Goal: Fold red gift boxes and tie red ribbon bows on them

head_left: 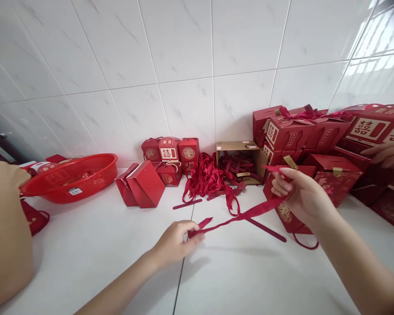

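A dark red ribbon (256, 210) stretches between my two hands above the white table. My left hand (179, 238) pinches one end between thumb and fingers, with a short tip sticking out past them. Higher and to the right, my right hand (297, 188) has its fingers closed on the other end, in front of the red gift boxes. Behind the ribbon lies a tangled heap of red ribbons (208, 175). A flat dark red strip (265, 230) rests on the table below the stretched ribbon, and another strip (187, 204) lies left of it.
An open cardboard box (241, 146) holds red strips. Red gift boxes (325, 131) are stacked at the right, where another person's hand (390, 153) rests. Small red boxes (169, 151) and plain red boxes (146, 183) stand left of centre. Another person's arm (6, 236) reaches toward a red plastic basket (75, 179).
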Tool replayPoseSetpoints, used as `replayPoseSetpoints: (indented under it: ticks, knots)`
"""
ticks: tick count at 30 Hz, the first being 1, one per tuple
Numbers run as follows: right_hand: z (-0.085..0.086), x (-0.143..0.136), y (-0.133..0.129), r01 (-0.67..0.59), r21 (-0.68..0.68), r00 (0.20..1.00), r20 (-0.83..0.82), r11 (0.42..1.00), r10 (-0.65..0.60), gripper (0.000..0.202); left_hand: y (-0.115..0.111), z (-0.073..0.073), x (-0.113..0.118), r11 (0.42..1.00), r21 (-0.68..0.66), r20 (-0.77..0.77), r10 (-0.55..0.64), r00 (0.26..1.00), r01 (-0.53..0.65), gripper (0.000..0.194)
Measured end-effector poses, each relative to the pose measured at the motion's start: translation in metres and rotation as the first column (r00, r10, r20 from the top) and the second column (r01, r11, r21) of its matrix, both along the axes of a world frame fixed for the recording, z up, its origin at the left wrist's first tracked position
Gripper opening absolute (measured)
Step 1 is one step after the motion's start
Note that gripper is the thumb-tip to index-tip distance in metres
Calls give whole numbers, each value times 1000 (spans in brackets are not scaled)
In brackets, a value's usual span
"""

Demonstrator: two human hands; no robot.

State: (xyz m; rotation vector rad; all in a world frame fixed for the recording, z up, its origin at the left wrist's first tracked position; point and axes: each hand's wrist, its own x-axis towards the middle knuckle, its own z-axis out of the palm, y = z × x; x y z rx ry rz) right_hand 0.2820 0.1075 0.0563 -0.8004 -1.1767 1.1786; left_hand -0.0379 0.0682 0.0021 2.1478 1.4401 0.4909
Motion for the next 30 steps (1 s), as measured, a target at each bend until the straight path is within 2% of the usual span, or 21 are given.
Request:
replayPoseSetpoints:
  ticks: [1,2,3,4,5,6,8,10,12,14,18,21,23,26,30]
  knots:
    - [6,9,-8,-184,23,957,230,983,174,25,8,1,-1,1000,7,-2,23,1000,-23,41]
    - [11,16,-18,-380,-23,819,457,925,348,21,17,2,-1,999,15,-10,49,999,-49,44]
    - [14,20,-26,-516,-105,627,629,850,459,14,26,2,1,997,26,-24,74,997,-74,45]
    - [14,22,-33,-579,-175,455,741,796,494,10,35,2,5,995,38,-43,96,994,-95,42]
    - [13,21,-38,-584,-210,345,810,784,474,11,44,1,10,992,52,-66,115,991,-112,37]
    - [11,18,-39,-551,-213,294,855,807,427,11,52,-1,17,990,66,-92,134,987,-129,31]
    - [4,11,-35,-416,-213,258,905,884,339,9,69,-6,30,982,92,-151,179,972,-167,22]
    - [-4,5,-25,-226,-255,203,932,940,301,14,83,-15,42,967,120,-211,244,947,-223,21]
    - [-8,2,-16,-48,-294,129,946,955,297,22,97,-26,49,947,147,-253,316,914,-287,26]
    - [-11,1,-9,48,-312,73,948,949,308,32,108,-36,52,927,168,-267,371,890,-336,30]
    - [-21,-4,2,137,-292,34,956,947,290,26,117,-50,49,921,189,-249,381,891,-341,29]
    - [-37,-16,13,220,-232,10,972,948,236,22,116,-53,47,925,201,-224,364,904,-322,27]
    - [-52,-26,21,252,-207,1,977,945,214,27,113,-54,47,924,215,-206,359,910,-316,26]
    - [-70,-35,31,260,-197,12,980,946,200,30,112,-55,47,921,240,-183,354,917,-308,25]
    - [-81,-32,38,261,-187,52,982,947,179,28,113,-58,47,919,245,-168,353,920,-308,26]
